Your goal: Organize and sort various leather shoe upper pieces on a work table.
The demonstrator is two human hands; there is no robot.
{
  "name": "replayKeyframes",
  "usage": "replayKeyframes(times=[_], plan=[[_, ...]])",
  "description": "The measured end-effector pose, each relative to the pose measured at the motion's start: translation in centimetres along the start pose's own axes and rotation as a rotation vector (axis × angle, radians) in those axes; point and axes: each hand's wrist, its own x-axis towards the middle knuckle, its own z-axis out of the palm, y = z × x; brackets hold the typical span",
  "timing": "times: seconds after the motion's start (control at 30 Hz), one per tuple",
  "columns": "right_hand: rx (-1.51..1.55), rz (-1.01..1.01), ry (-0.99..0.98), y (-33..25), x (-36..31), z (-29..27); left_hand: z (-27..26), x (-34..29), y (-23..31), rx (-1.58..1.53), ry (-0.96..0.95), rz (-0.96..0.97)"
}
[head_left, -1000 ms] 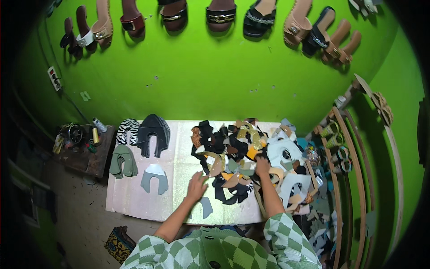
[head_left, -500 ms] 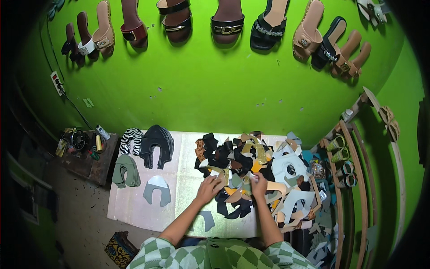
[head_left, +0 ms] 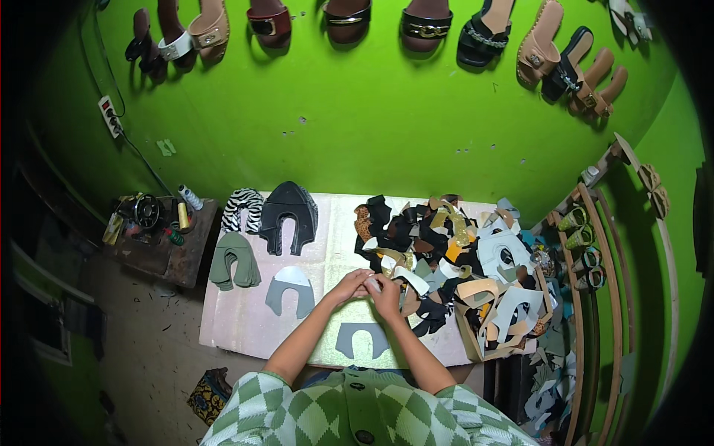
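Observation:
My left hand and my right hand meet above the table, just left of a heap of cut scraps. Both are closed, fingertips together. A small pale bit shows between them, too small to name. Below them lies a grey U-shaped piece, flat on the table. Left of my hands is another grey U-shaped piece with a white top. Behind it are a stack of black U-shaped pieces, a zebra-striped piece and a stack of green ones.
A box overflowing with offcuts stands at the table's right end. Beyond it rises a wooden rack with sandals. A sewing machine and thread spools sit on a small table at left. Sandals hang on the green wall.
My hands have left the scrap heap and come together to its left. The whole grey U-shaped piece near the front edge, partly covered before, now shows. The view has shifted.

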Motion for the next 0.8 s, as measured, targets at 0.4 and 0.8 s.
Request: replayKeyframes(times=[0.4,0.8], plan=[[-0.069,-0.210,-0.382,2.9,-0.7,-1.4,-1.5,-2.3,-1.0,0.059,-0.046,0.051],[-0.339,-0.158,-0.458,9.3,2.0,-6.4,1.7,3.0,-2.2,0.227,-0.032,0.157]])
